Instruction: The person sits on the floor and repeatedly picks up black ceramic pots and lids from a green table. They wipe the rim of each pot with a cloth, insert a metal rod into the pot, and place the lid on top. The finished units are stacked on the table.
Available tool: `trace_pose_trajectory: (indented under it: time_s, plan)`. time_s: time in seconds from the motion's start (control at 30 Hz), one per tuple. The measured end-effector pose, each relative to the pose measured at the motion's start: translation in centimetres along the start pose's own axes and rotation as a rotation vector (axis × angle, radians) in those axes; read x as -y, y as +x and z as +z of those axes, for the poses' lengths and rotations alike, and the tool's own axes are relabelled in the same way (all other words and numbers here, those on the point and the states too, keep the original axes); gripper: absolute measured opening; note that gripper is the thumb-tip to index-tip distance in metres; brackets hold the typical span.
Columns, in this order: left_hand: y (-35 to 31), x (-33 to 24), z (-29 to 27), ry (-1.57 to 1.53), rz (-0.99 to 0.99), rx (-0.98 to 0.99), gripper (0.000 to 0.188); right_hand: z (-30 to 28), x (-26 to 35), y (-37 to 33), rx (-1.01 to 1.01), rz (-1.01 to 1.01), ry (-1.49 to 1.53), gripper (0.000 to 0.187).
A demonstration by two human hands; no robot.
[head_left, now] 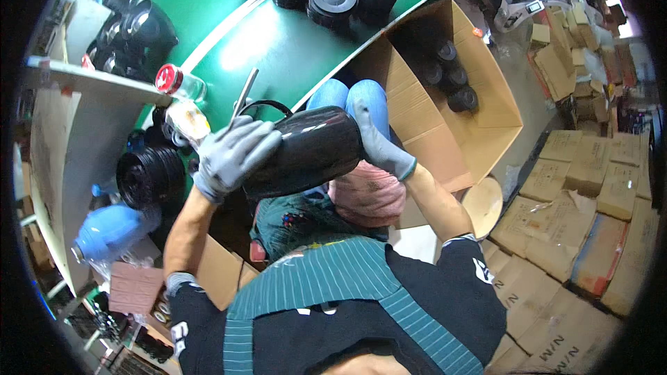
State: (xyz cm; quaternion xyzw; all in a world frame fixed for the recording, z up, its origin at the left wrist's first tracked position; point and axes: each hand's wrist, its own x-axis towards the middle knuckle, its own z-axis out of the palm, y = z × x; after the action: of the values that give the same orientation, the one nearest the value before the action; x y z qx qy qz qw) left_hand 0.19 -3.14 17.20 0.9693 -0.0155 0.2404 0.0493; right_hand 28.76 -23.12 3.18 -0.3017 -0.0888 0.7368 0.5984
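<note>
Across my lap lies a glossy black jug-like vessel, tilted on its side, with a thin curved handle on its far side. My left hand, in a grey glove, is closed over the left end of the vessel. A slim metal strip, perhaps a blade, sticks up beside those fingers; whether the hand grips it too, I cannot tell. At the other end my right hand, also gloved, holds the vessel with its palm against the end and its thumb up.
On the green table stand several stacks of black lids and a clear jar with a red lid. An open cardboard box at my right holds black round parts. Black rings and a blue bottle-like object are at left.
</note>
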Motion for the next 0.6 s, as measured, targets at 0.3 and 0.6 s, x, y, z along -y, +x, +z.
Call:
trace_pose_trajectory:
  time_s: [0.3, 0.6]
  plan:
    - [-5.8, -1.3, 4.8, -0.981, -0.995, -0.2, 0.041, 10.0, 1.9, -2.4, 0.117, -0.837, -1.041, 0.102]
    - [-4.4, -1.9, 0.9, -0.735, -0.732, -0.214, 0.046, 10.7, 1.8, -5.2, -0.055, -0.302, -0.794, 0.084]
